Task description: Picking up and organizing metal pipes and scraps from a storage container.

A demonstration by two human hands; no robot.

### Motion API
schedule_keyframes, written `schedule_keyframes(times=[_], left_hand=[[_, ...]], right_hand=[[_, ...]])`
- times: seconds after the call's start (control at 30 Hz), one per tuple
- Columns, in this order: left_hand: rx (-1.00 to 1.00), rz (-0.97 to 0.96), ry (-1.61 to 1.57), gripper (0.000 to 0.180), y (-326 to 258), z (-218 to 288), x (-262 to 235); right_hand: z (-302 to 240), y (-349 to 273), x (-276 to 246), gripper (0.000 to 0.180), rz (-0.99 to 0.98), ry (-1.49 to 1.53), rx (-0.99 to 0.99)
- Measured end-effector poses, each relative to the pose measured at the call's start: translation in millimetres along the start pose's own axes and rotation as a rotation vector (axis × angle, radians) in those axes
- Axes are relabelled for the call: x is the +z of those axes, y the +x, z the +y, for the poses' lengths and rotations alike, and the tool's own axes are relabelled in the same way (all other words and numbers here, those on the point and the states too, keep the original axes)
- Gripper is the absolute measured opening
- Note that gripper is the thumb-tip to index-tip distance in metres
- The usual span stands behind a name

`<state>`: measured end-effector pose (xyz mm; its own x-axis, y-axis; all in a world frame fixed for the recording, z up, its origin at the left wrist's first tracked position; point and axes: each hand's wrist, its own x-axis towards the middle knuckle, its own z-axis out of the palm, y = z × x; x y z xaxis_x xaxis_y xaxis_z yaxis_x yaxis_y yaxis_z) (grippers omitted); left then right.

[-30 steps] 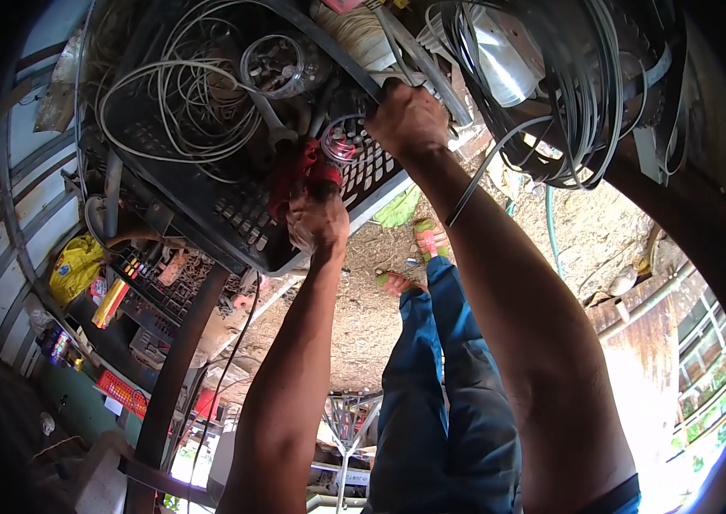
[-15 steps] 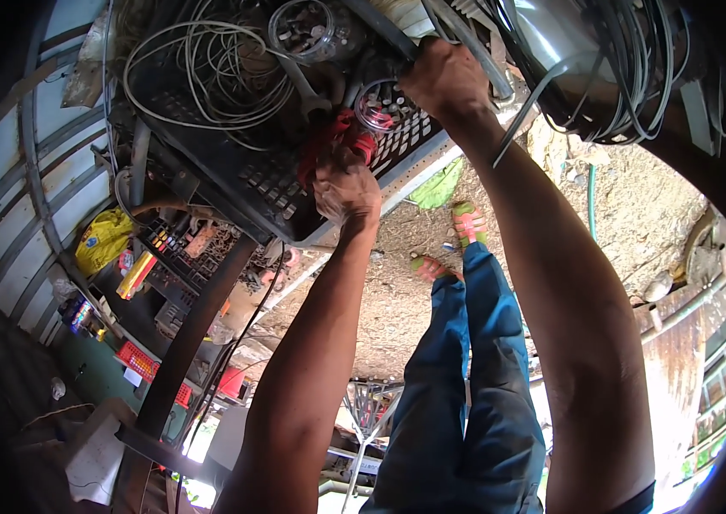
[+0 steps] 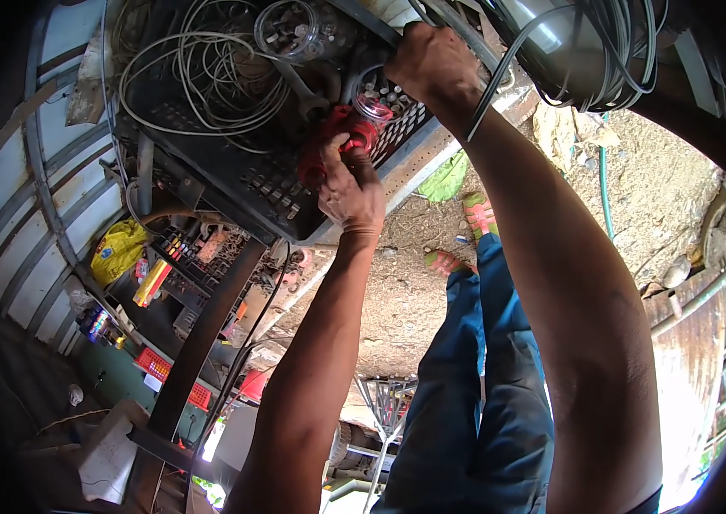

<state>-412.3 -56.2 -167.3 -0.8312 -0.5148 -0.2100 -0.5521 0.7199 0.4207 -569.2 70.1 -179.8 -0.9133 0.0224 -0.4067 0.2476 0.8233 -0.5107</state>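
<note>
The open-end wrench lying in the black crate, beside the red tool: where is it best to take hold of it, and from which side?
Probably grip the wrench by its bare straight shank, coming from the left hand's side. Its head end lies against the red tool, and the pale cable coils crowd its far end.

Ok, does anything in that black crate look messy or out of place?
Yes. Loose white cable lies tangled across the black crate with a wrench and a clear jar of small parts. The left hand grips a red tool; the right hand reaches in.
</note>
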Motion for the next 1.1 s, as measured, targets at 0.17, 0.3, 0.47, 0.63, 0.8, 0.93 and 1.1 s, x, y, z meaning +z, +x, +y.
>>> schedule_keyframes(times=[0.17,0.3,0.47,0.63,0.8,0.93,1.1], left_hand=[[-0.033,-0.028,0.072,0.03,4.0,-2.1,-1.4],[-0.125,-0.146,0.07,0.034,9.2,4.8,-9.5],[-0.275,-0.312,0.097,0.033,22.7,17.7,-9.6],[-0.281,-0.351,0.056,0.038,29.1,7.8,-17.1],[-0.325,-0.241,-0.067,0.051,29.4,8.0,-13.9],[-0.461,-0.167,-0.002,0.058,34.4,5.0,-18.1],[-0.487,-0.236,-0.053,0.05,32.6,38.7,-11.2]], right_hand=[[-1.6,0.9,4.3,0.034,-0.004,-0.014,-0.024],[10.8,1.9,20.0,0.029,0.069,-0.23,-0.224],[32.3,9.3,38.2,0.024,0.398,-0.763,-0.405],[4.8,2.5,15.1,0.046,-0.003,-0.107,-0.01],[0.9,14.8,6.5,0.052,-0.124,-0.187,0.073],[-2.7,11.5,12.6,0.049,-0.163,-0.2,0.033],[85.3,43.1,33.6,0.038,0.033,0.034,-0.18]])
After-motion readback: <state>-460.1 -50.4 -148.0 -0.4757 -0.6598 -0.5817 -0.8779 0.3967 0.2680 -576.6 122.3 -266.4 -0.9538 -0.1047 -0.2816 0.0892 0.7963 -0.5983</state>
